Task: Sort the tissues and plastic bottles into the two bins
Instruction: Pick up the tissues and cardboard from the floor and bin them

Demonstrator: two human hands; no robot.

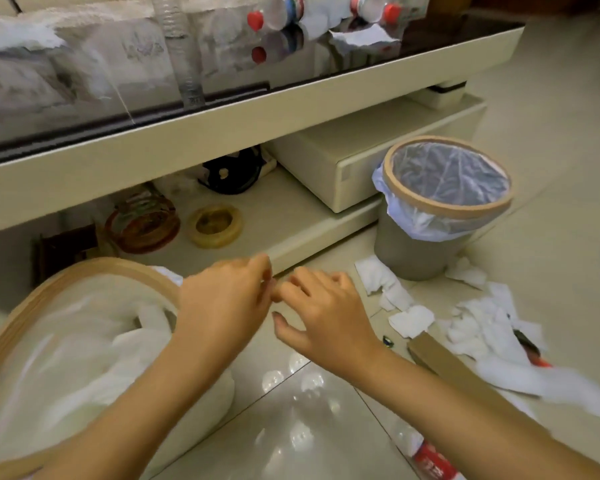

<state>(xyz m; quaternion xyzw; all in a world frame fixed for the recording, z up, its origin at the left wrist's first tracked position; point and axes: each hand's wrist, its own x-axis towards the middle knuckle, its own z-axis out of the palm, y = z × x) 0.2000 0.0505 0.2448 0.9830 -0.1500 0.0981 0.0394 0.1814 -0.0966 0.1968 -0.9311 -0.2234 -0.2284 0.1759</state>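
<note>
So the tissues (478, 327) are mostly scattered on the floor tiles off to my right, a messy white pile running from just in front of the small bin (440, 206) down past a strip of brown cardboard (444, 362), with a few loose scraps right at the foot of that bin. The small bin is grey with a tan rim and a clear liner, sitting on the floor against the corner of the low table (222, 133). The big bin (32, 306) is down by my left side, tan rim, white bag in it, looks like white stuff already inside. Plastic bottles (274, 15) with red caps are lying up on the glossy tabletop at the back, next to more crumpled tissue, and there's another bottle with a red label (430, 462) on the floor near my right forearm. My left hand (222, 299) and right hand (326, 313) are both out in front of me, over the floor between the two bins, fingertips nearly touching each other. Fingers on both are loosely curled; honestly it's too blurry to say if I'm pinching anything between them. On the shelf under the table there's a roll of tape (215, 225) and an amber glass ashtray thing (142, 223).
</note>
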